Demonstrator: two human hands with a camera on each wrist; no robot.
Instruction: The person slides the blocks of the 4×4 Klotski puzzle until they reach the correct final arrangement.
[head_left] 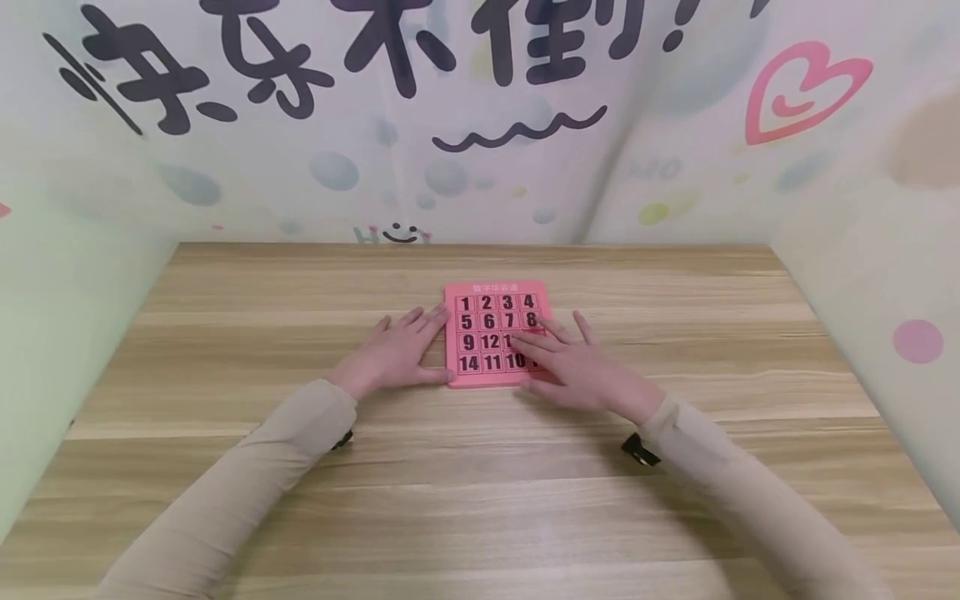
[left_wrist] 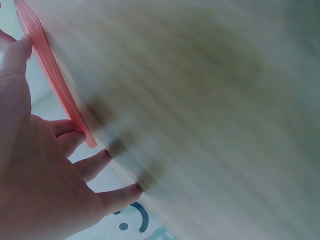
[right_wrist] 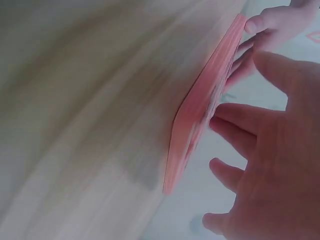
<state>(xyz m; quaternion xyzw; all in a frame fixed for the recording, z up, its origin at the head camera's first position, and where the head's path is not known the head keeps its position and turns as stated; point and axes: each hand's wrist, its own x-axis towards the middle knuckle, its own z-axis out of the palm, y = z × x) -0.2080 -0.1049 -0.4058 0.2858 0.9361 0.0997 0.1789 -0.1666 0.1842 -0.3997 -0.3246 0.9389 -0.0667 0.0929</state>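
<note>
A pink sliding number puzzle (head_left: 495, 382) lies flat on the wooden table, its black-numbered square tiles facing up. My left hand (head_left: 393, 350) rests along its left side, thumb at the lower corner and index fingertip near the upper corner. In the left wrist view, the other left fingers (left_wrist: 117, 197) reach down to the table beyond the puzzle's end. Over the lower right part of the tiles extends my right hand (head_left: 581, 371), fingers spread, with fingertips (right_wrist: 220, 112) right at the tile surface. Those fingers hide several tiles on the right side.
The wooden table (head_left: 480, 492) stretches out on all sides of the puzzle. Behind it stands a white printed wall (head_left: 300, 200) with large black characters, and pale walls border the left and right. A black strap (head_left: 641, 450) hangs below the right sleeve.
</note>
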